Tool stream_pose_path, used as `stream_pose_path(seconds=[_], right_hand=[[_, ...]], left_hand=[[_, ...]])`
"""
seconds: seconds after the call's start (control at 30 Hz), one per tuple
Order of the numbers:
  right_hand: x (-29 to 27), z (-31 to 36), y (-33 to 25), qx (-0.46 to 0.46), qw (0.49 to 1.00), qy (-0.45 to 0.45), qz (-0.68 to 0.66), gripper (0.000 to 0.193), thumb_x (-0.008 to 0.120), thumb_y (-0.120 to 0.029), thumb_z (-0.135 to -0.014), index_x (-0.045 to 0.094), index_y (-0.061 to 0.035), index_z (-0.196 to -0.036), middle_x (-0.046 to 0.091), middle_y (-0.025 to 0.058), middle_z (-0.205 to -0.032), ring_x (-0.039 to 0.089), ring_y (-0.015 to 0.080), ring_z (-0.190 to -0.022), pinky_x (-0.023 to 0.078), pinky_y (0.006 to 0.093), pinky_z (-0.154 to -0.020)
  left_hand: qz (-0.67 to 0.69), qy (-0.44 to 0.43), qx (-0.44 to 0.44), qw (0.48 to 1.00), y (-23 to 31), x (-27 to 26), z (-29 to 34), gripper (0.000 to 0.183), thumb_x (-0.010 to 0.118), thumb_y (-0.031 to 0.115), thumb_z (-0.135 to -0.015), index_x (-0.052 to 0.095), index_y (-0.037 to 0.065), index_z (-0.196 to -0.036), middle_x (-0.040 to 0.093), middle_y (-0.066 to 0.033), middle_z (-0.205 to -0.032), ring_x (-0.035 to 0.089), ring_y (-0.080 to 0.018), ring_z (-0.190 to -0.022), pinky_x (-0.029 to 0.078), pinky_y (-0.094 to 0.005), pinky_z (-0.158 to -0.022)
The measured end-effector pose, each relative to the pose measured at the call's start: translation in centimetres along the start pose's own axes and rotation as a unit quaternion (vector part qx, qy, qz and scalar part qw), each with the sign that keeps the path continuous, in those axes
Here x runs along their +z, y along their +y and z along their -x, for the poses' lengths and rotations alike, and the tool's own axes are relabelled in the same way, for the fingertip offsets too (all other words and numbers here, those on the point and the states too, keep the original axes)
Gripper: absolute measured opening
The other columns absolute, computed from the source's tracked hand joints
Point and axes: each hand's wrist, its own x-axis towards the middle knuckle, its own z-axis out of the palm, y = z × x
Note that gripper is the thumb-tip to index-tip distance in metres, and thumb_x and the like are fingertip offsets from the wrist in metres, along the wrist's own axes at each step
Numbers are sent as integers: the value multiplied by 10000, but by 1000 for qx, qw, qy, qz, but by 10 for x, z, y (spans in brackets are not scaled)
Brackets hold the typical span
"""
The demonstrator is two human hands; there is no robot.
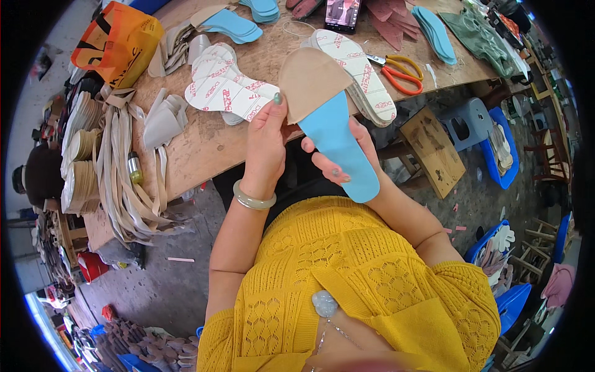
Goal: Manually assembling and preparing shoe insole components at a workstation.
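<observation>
I hold up a blue insole [342,137] with a tan, rounded toe piece [313,84] over its far end. My left hand [266,144] pinches the left edge of the tan piece between thumb and fingers. Round the blue heel half curls my right hand [327,166], its thumb by the right edge and fingers at the left. Whether the tan piece is fixed to the insole, I cannot tell. Just beyond lie white insoles with red print: a fanned pile [217,87] at the left and a neat stack [375,93] at the right.
Orange-handled pliers or cutters [403,74] and a phone [342,13] lie on the wooden table [204,146]. Blue insoles [434,34] are stacked farther back. An orange bag [124,46] and hanging fabric strips [114,161] occupy the left. A wooden stool [434,150] stands at the right.
</observation>
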Motion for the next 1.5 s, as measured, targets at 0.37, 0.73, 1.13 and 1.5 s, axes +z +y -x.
stream_pose_path(seconds=[0.37,0.73,1.13,1.5], right_hand=[[16,-33,-96,-206,321,320,867,511,650,-276,-841,520,-28,-1268,567,200,-1193,575,340,-1085,471,396,-907],[13,-59,-49,-235,342,120,902,638,719,-256,-788,469,-33,-1331,430,209,-1385,428,393,-1261,360,429,-1044],[22,-90,-12,-305,386,-57,869,371,559,39,-795,602,-33,-1157,596,136,-1230,536,357,-1185,454,408,-954],[38,-41,9,-199,477,-25,856,622,814,-122,-649,512,-30,-1184,510,213,-1300,537,396,-1135,455,413,-927]], left_hand=[[-91,85,150,981,21,-28,22,299,483,203,-991,545,24,-1222,609,-57,-1047,592,-115,-887,473,-243,-752],[-159,164,186,956,15,-76,48,259,513,146,-974,543,33,-1206,598,-38,-1054,569,-96,-896,461,-231,-775],[26,87,13,996,43,-87,45,338,493,286,-987,540,26,-1196,626,-102,-1129,628,-166,-995,511,-278,-817],[94,162,27,982,53,-78,36,215,537,162,-946,584,41,-1118,678,-49,-988,678,-143,-841,552,-255,-635]])
